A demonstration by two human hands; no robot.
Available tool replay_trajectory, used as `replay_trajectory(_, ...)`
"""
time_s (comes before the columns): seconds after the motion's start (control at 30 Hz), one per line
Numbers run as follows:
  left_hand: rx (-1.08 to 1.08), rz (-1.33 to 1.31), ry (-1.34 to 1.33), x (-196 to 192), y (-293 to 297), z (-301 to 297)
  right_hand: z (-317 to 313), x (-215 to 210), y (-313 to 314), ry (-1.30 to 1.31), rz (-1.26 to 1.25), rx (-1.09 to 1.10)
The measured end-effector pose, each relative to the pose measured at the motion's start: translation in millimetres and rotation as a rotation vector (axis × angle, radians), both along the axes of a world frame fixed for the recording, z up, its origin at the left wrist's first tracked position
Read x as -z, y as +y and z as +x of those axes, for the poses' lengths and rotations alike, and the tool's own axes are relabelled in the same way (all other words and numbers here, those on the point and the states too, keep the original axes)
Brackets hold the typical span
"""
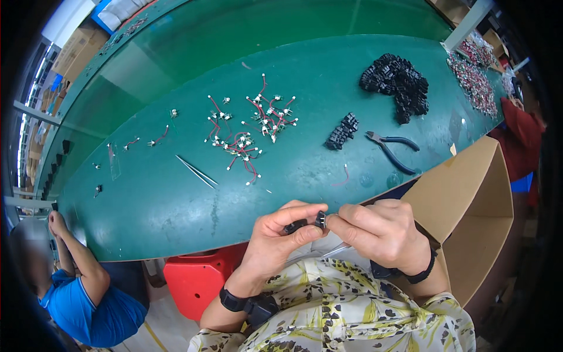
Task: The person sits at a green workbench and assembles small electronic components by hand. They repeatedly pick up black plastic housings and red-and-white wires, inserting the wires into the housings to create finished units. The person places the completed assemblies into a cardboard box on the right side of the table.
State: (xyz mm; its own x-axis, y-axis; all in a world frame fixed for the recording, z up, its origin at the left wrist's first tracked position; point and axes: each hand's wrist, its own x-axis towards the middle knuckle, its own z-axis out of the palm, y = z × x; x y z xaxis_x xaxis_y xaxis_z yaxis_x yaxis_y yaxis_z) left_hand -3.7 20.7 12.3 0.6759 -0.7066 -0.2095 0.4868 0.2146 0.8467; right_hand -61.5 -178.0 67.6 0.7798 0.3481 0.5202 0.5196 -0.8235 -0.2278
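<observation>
In front of my body, just off the table's near edge, my left hand pinches a small black plastic housing between thumb and index finger. A second black piece lies within the same hand's curled fingers. My right hand comes in from the right with its fingers closed, thumb and index fingertips at the housing's right side. Pale pin-like bits show on that side. Whatever sits between the right fingertips is hidden. A short red wire with a pale end lies on the table beyond my right hand.
On the green table are metal tweezers, dark-handled cutting pliers, red-wired white connectors, a short row of black housings and a larger black pile. A cardboard box stands right. A person in blue sits left.
</observation>
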Motion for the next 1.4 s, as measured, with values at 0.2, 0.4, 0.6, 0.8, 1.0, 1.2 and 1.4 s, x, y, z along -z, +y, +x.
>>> replay_trajectory(0.2, 0.037, -0.018, 0.010, -3.8, -2.2, 2.4, -0.4, -2.0, 2.9, 0.060, -0.032, -0.024)
replay_trajectory(0.4, 0.027, -0.053, 0.247, -4.8, -1.4, 5.2, 5.3, 15.1, 2.7, 0.114, 0.277, 0.000)
replay_trajectory(0.6, -0.050, -0.197, 0.326, 0.1, -3.6, 1.8, -2.6, 3.6, -7.7, 0.481, 1.054, 0.165)
replay_trajectory(0.8, -0.072, -0.058, 0.219, -3.2, -9.5, -6.5, -4.3, 26.4, 7.5, 0.559, 0.949, 0.249)
replay_trajectory(1.0, -0.046, 0.132, 0.036, -12.2, -6.3, -4.4, -3.6, 14.6, 4.7, 0.739, 0.895, 0.240)
replay_trajectory(1.2, -0.079, 0.108, 0.013, -3.0, 1.4, -0.9, -5.6, 8.7, 6.0, 0.759, 1.039, 0.243)
replay_trajectory(1.4, -0.131, 0.034, 0.042, 3.1, -0.9, -2.0, -12.9, 18.4, 9.9, 0.355, 0.392, 0.210)
